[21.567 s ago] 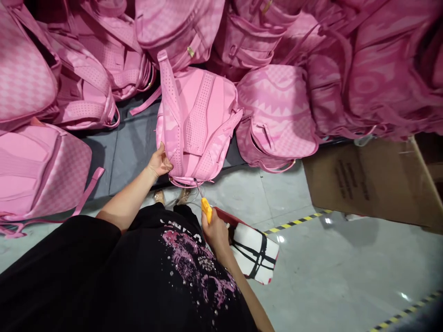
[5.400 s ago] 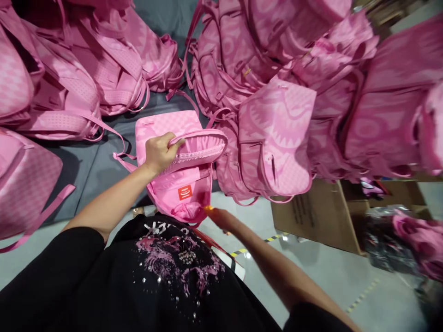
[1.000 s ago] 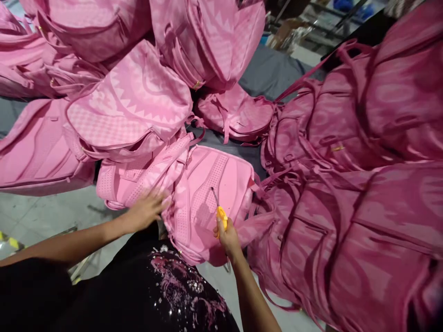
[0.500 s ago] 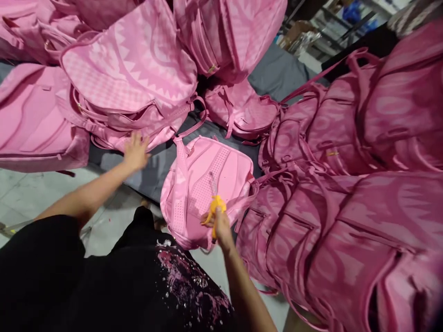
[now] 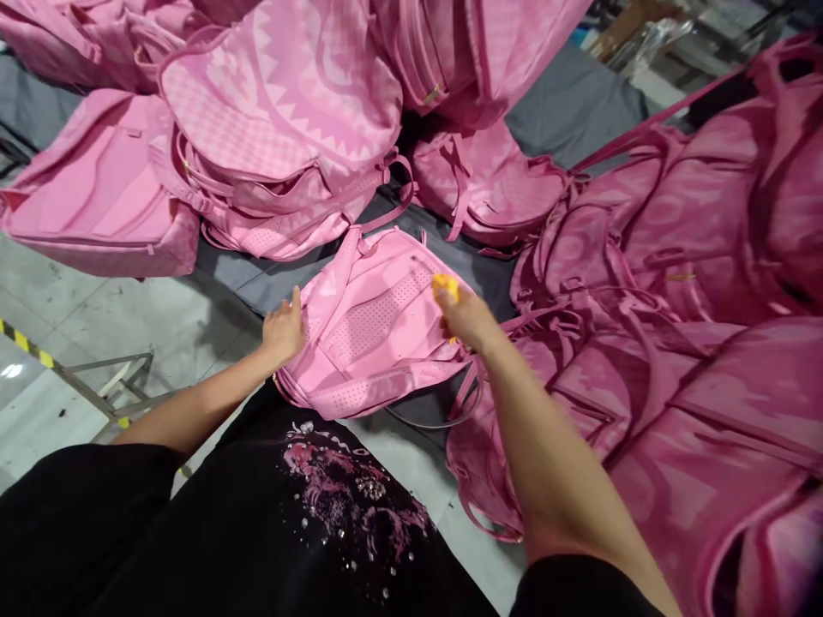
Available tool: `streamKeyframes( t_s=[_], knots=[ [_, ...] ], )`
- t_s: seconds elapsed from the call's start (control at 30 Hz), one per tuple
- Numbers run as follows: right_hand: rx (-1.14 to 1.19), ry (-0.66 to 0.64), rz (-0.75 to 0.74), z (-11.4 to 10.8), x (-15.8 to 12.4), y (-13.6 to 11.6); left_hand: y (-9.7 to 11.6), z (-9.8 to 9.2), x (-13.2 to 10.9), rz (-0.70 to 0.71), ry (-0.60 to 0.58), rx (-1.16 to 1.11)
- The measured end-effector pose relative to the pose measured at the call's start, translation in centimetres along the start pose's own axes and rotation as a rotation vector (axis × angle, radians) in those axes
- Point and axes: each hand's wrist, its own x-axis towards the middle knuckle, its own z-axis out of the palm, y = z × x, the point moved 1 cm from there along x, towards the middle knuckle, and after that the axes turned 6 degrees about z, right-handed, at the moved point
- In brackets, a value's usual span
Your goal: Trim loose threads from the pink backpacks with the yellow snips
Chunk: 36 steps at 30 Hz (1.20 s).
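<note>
**Head camera: both my hands are working on one pink backpack**

I am looking down at the pink backpack (image 5: 379, 330), which is lying with its padded, perforated back panel facing up, partly on the grey cloth (image 5: 566, 111) and partly over the pale floor (image 5: 129, 317), just in front of my black shirt (image 5: 257, 531). I am resting my left hand (image 5: 283, 330) on its left edge, fingers loose and spread, gripping nothing. I am clenching my right hand (image 5: 466, 317) around a yellow-handled tool (image 5: 446, 287) and holding it over the upper right part of the panel; the tool's tip is blurred, so I cannot tell whether it is touching the fabric. More pink backpacks are crowding around: a zigzag-patterned backpack (image 5: 283, 94) is sitting beyond my left hand, and a darker pink heap (image 5: 675, 300) is pressing in beside my right arm. A metal frame (image 5: 116, 386) is standing on the floor to my left.
</note>
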Motion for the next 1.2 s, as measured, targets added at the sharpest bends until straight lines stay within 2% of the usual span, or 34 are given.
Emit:
streamKeyframes(
  t_s=[0.1, 0.13, 0.17, 0.23, 0.27, 0.3, 0.37, 0.4, 0.5, 0.53, 0.57, 0.6, 0.63, 0.67, 0.7, 0.77, 0.8, 0.83, 0.87, 0.9, 0.93, 1.0, 1.1, 1.13, 1.2],
  knots=[
    [-0.119, -0.327, 0.022, 2.9, -2.4, -0.1, 1.1, 0.9, -1.7, 0.070, -0.043, 0.021],
    [-0.113, -0.371, 0.011, 3.2, -3.1, 0.0, 1.4, 1.6, -2.1, 0.071, -0.049, 0.040],
    [-0.091, -0.344, 0.008, 3.2, -3.5, 0.2, 1.5, 2.4, -2.4, 0.058, -0.050, 0.063],
    [-0.037, -0.193, 0.025, 2.3, -3.8, 0.6, 1.1, 3.5, -2.4, 0.030, -0.023, 0.094],
    [-0.016, -0.185, 0.033, 1.9, -3.8, 0.8, 0.7, 3.8, -2.3, 0.026, -0.013, 0.079],
    [0.004, -0.257, 0.027, 1.5, -3.7, 1.0, 0.3, 3.8, -2.2, 0.032, -0.007, 0.028],
    [0.048, -0.440, -0.001, 1.2, -3.7, 1.1, -0.3, 3.3, -1.8, 0.070, -0.002, -0.199],
    [0.072, -0.445, -0.001, 1.1, -3.8, 1.2, -0.6, 2.9, -1.5, 0.090, -0.015, -0.378],
    [0.155, -0.191, 0.009, 0.8, -4.3, 1.2, -1.7, 1.2, -0.2, 0.068, -0.108, -1.013],
    [0.162, -0.206, -0.008, 0.7, -4.6, 1.2, -2.2, 0.6, 0.3, 0.018, -0.161, -1.149],
    [0.151, -0.304, -0.033, 0.7, -4.9, 1.0, -2.6, 0.2, 0.9, -0.035, -0.206, -1.187],
    [0.118, -0.423, -0.051, 0.5, -5.2, 0.8, -2.8, -0.1, 1.4, -0.074, -0.233, -1.140],
    [0.054, -0.489, -0.041, 0.2, -5.4, 0.7, -2.8, -0.2, 1.7, -0.099, -0.244, -1.046],
    [-0.039, -0.467, -0.003, -0.3, -5.5, 0.6, -2.4, -0.2, 1.8, -0.094, -0.230, -0.916],
    [-0.145, -0.350, 0.053, -1.1, -5.4, 0.6, -1.8, -0.1, 1.5, -0.055, -0.181, -0.766],
    [-0.350, -0.061, 0.148, -2.9, -5.5, 0.8, 0.3, 0.6, 0.1, 0.106, -0.038, -0.463],
    [-0.418, -0.018, 0.167, -3.7, -5.6, 1.1, 1.5, 1.1, -1.0, 0.213, 0.023, -0.327],
    [-0.454, -0.066, 0.168, -4.3, -6.0, 1.5, 2.8, 1.7, -2.2, 0.344, 0.057, -0.204],
    [-0.450, -0.172, 0.158, -4.7, -6.4, 1.8, 4.0, 2.5, -3.4, 0.476, 0.051, -0.118],
    [-0.422, -0.273, 0.154, -4.9, -7.0, 2.1, 5.0, 3.3, -4.5, 0.593, -0.001, -0.075],
    [-0.390, -0.319, 0.162, -5.1, -7.6, 2.4, 5.9, 4.1, -5.4, 0.686, -0.077, -0.045],
    [-0.334, -0.281, 0.171, -5.4, -8.9, 2.8, 7.0, 5.8, -6.5, 0.753, -0.209, 0.009],
    [-0.258, -0.344, 0.155, -5.7, -11.0, 3.7, 7.3, 6.9, -6.1, 0.672, -0.244, 0.041],
    [-0.238, -0.347, 0.168, -5.9, -11.7, 4.3, 7.0, 6.8, -5.5, 0.640, -0.242, -0.033],
    [-0.198, -0.205, 0.228, -6.4, -13.2, 6.0, 6.1, 6.0, -3.8, 0.527, -0.293, -0.358]
  ],
)
